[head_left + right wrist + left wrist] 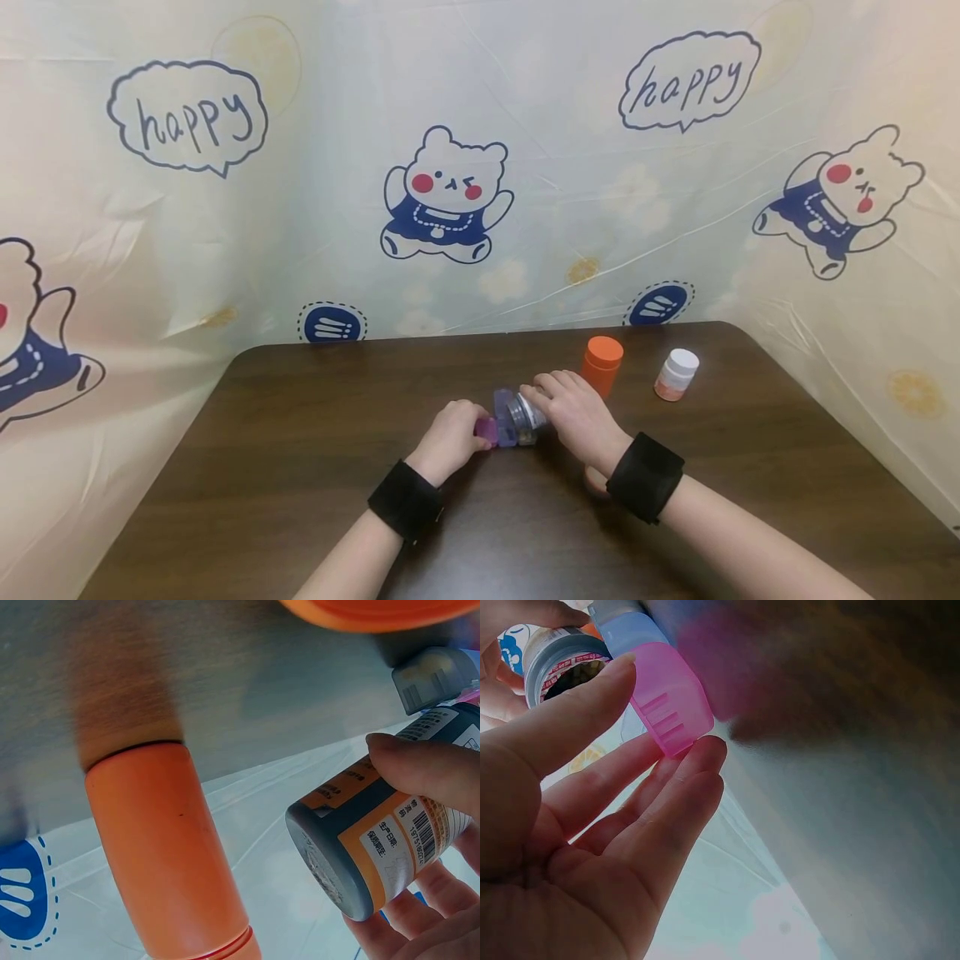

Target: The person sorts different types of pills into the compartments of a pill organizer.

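Bottle [382,825] tilted leftward at pillbox [504,421], centre of table [300,467].
Left hand [450,439] pinched pillbox's pink end; right hand [581,417] gripped bottle's body. Bottle seemed light, stiff, slick, best held mid-label; pillbox likely slid easily, best steadied endwise.

Tons of room on the left of the table [285,450], but far right's tighter: orange bottle [601,367] in the way just beyond the right hand [579,417], narrow gap before the white bottle [677,375].
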The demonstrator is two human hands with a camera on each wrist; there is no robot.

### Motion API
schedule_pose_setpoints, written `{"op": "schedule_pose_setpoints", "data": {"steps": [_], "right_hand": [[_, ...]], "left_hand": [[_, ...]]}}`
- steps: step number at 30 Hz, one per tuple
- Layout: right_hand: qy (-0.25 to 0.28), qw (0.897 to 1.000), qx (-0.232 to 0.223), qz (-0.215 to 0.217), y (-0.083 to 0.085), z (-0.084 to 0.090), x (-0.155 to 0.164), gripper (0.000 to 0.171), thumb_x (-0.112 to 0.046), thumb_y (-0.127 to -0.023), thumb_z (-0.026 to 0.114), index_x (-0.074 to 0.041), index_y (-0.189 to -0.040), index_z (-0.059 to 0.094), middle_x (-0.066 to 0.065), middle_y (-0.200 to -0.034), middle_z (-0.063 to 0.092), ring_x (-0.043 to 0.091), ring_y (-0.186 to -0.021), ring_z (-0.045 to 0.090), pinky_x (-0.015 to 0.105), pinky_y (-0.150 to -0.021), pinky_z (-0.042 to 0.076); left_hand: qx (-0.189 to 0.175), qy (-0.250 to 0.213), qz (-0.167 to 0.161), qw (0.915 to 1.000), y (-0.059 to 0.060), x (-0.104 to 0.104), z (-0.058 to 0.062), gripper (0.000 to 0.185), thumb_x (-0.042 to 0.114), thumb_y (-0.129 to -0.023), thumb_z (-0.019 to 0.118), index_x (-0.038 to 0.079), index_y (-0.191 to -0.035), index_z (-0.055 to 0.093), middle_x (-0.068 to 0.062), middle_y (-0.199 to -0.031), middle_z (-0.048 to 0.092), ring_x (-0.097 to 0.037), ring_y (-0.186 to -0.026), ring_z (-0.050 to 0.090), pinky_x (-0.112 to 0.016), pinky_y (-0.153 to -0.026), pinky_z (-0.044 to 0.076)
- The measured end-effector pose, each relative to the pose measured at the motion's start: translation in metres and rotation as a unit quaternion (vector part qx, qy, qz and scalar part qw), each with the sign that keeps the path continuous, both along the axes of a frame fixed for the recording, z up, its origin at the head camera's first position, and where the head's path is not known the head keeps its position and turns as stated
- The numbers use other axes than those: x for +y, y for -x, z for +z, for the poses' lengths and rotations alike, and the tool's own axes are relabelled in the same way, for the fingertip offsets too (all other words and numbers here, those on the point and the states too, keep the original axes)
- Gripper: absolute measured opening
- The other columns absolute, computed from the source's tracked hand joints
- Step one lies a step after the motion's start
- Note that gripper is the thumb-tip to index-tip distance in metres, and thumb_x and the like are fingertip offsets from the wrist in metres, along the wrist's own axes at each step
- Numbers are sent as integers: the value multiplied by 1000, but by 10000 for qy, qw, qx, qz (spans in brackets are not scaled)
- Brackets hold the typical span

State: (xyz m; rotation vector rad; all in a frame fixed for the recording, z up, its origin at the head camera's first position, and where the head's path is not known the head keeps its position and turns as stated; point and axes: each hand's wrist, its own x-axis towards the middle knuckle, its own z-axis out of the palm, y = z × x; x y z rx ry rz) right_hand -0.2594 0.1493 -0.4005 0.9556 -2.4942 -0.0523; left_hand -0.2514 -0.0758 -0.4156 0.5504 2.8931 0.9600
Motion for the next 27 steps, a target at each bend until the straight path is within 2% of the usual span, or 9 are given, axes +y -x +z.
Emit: {"op": "schedule_pose_setpoints", "data": {"steps": [12,27], "right_hand": [[175,9998,-51,56,0,2,-1,57,-4,-76,93,-13,-128,74,9,-119,74,27,-113,68,47,-106,56],[1,9998,87,191,2,0,-2,57,-8,-75,94,-14,-128,74,7,-119,75,26,-114,68,45,-108,55]], "left_hand": [[-55,-26,14,10000,0,-1,1,28,3,-86,84,-3,-112,75,-15,-102,72,-24,-93,64,-44,-88,61],[14,72,-5,10000,0,0,1,27,3,-86,84,-4,-111,75,-16,-102,72,-24,-92,64,-43,-87,60]]}}
